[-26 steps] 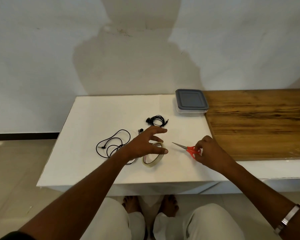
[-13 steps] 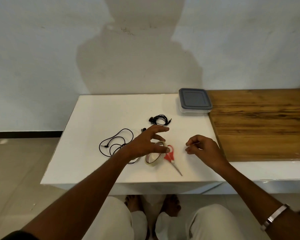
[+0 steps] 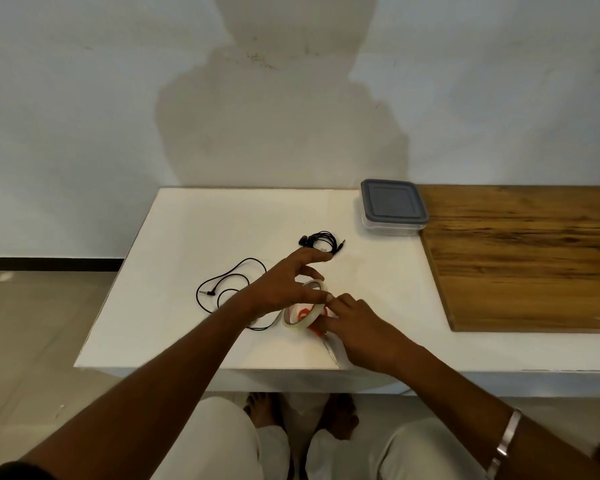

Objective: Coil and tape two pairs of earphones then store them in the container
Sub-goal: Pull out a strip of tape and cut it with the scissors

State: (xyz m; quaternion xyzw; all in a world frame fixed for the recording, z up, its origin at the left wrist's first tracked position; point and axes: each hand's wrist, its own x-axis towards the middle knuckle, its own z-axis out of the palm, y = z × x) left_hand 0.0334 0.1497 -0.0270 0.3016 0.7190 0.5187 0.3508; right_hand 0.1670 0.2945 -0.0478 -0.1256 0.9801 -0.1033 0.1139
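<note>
On the white table [image 3: 222,220], my left hand [image 3: 278,289] grips a clear tape roll [image 3: 300,320] and holds it tilted on edge, thumb across its top. The fingertips of my right hand [image 3: 357,327] touch the roll's right rim; whether they pinch any tape is hidden. A loose black earphone cable [image 3: 222,285] sprawls left of my left hand, partly under the wrist. Another black pair, coiled [image 3: 321,241], lies just beyond my fingers. The container [image 3: 392,206], clear with a grey lid on, stands at the back right.
Red-handled scissors [image 3: 330,349] lie under and behind the tape roll, blades pointing toward the table's front edge. A wooden board [image 3: 534,258] covers the surface to the right. My knees and feet show below the table edge.
My right hand let go of the scissors beside the tape roll, then moved left until its fingertips reached the roll. My left hand stayed on the roll and tipped it up a little.
</note>
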